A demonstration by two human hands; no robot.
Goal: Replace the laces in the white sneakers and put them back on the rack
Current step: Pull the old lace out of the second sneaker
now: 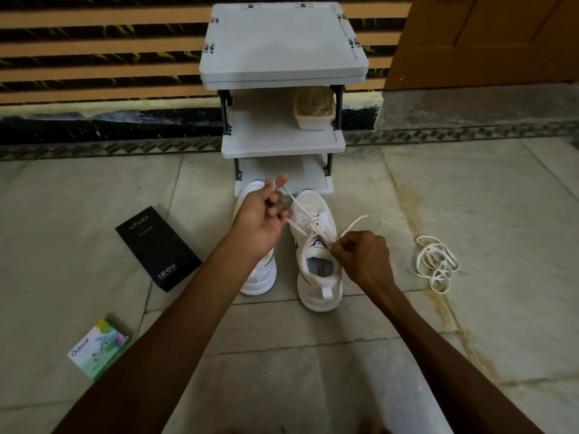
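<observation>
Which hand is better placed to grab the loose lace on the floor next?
Right: the right hand is nearest the loose lace; the left hand is beyond both sneakers. Both now grip lace ends.

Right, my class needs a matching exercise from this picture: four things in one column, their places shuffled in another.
1 black box
2 loose laces
3 basket
4 green-and-white box

A middle shelf of the rack
B floor, right of the sneakers
C floor, bottom left of the view
D floor, just left of the sneakers

Pairs: 1-D, 2-B, 3-A, 4-C
</observation>
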